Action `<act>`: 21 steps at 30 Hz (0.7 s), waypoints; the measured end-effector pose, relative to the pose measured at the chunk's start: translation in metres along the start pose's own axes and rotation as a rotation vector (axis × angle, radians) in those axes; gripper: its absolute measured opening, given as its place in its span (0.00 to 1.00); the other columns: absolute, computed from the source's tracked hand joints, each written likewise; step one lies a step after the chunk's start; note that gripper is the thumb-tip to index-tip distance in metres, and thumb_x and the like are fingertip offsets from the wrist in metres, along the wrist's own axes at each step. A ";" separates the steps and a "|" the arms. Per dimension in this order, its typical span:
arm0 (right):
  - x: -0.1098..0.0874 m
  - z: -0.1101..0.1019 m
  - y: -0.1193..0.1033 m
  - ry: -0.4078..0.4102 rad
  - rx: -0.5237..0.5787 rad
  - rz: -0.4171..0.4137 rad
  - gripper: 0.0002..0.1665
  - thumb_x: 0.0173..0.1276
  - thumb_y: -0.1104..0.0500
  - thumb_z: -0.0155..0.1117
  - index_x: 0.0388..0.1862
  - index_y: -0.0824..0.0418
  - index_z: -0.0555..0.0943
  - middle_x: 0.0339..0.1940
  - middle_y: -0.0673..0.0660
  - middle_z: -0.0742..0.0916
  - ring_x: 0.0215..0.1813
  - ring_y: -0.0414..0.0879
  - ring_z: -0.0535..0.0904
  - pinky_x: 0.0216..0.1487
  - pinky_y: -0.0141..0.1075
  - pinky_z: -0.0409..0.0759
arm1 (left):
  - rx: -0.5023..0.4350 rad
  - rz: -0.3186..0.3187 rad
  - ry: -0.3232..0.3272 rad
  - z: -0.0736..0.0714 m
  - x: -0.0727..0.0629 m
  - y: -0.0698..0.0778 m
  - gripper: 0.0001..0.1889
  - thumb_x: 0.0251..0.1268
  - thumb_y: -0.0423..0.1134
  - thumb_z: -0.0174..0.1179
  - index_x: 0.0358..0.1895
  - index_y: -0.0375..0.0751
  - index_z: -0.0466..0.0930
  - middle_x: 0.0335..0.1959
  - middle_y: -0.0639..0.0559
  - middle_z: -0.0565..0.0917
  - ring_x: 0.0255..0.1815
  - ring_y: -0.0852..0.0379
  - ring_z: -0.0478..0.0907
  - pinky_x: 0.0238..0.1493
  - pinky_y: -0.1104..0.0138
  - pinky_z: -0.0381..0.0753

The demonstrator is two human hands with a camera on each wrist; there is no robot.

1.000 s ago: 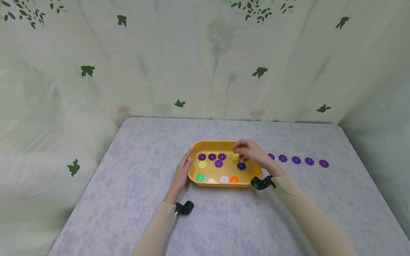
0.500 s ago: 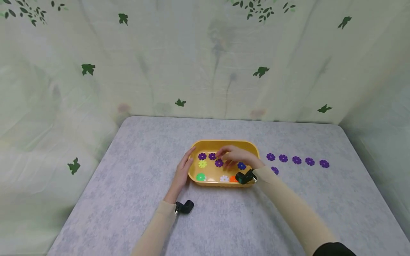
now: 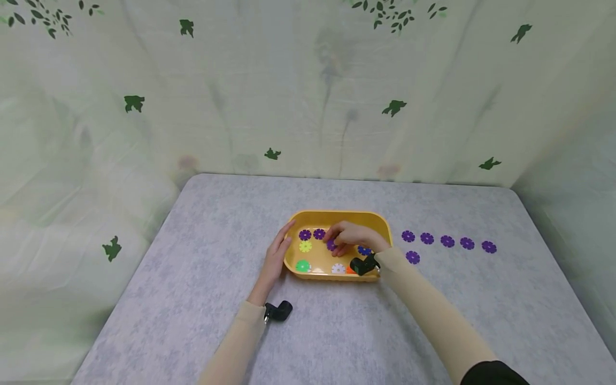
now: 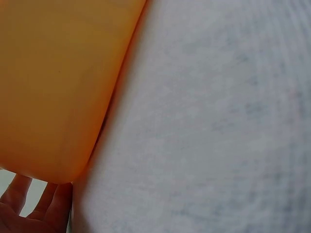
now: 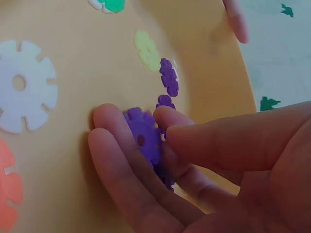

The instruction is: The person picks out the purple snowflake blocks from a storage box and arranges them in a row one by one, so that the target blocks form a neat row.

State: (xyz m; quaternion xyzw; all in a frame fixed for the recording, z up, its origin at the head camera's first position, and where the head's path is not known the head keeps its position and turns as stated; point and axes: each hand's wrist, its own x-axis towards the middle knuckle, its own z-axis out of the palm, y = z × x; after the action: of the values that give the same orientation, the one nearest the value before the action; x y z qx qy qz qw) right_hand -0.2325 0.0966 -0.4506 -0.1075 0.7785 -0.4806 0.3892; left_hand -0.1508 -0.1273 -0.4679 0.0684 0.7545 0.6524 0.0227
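Note:
Inside a yellow tray (image 3: 322,276), my right hand (image 3: 353,236) pinches a purple notched plastic disc (image 5: 144,133) between thumb and fingers. The disc stands tilted, with part of its face hidden by the fingers. Just beyond it, other purple discs (image 5: 168,77) lie against the tray floor. My left hand (image 3: 275,256) rests along the tray's left end, its fairly straight fingers touching the outer wall; the left wrist view shows only some fingers (image 4: 56,206) there.
Also in the tray are yellow (image 3: 305,246), green (image 3: 302,266), white (image 3: 338,268), orange (image 3: 351,270) and blue (image 3: 364,250) discs. To its right on the grey table, several purple discs form a row (image 3: 447,241), with one more purple disc (image 3: 412,257) below.
My right hand has moved left within the tray, from the green and yellow discs at its right side to the purple discs, and now grips one. My left hand has stayed at the tray.

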 end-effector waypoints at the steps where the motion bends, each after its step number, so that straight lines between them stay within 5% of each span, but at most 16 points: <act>1: 0.000 0.000 0.000 0.005 -0.008 -0.002 0.17 0.66 0.74 0.48 0.50 0.72 0.78 0.38 0.62 0.82 0.32 0.49 0.82 0.40 0.39 0.85 | 0.002 0.001 0.001 0.000 0.000 0.000 0.23 0.79 0.36 0.39 0.73 0.42 0.60 0.73 0.49 0.59 0.74 0.54 0.51 0.73 0.61 0.49; 10: -0.004 -0.001 0.000 0.055 -0.109 -0.109 0.06 0.66 0.74 0.50 0.38 0.74 0.76 0.30 0.61 0.81 0.28 0.48 0.81 0.33 0.37 0.84 | 0.006 -0.002 -0.001 0.001 -0.001 0.001 0.23 0.79 0.36 0.39 0.73 0.42 0.59 0.74 0.48 0.59 0.74 0.53 0.51 0.73 0.60 0.49; 16: -0.016 -0.009 -0.001 0.090 -0.142 -0.183 0.07 0.69 0.70 0.53 0.41 0.70 0.78 0.31 0.61 0.83 0.27 0.49 0.79 0.29 0.38 0.82 | 0.018 -0.003 0.003 0.001 -0.001 0.001 0.23 0.79 0.37 0.39 0.73 0.42 0.59 0.74 0.48 0.59 0.74 0.52 0.51 0.73 0.60 0.50; 21: -0.031 -0.021 0.001 0.117 -0.102 -0.196 0.09 0.70 0.68 0.52 0.46 0.69 0.76 0.31 0.61 0.81 0.30 0.55 0.80 0.35 0.47 0.84 | 0.026 -0.005 0.007 0.001 -0.001 0.001 0.23 0.79 0.37 0.39 0.73 0.42 0.59 0.74 0.48 0.58 0.74 0.52 0.50 0.73 0.60 0.49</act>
State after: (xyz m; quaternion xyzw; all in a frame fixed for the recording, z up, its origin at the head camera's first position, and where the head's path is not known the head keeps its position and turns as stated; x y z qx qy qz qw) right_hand -0.2264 0.1275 -0.4310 -0.1747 0.8090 -0.4816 0.2884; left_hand -0.1497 -0.1262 -0.4675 0.0647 0.7631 0.6427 0.0209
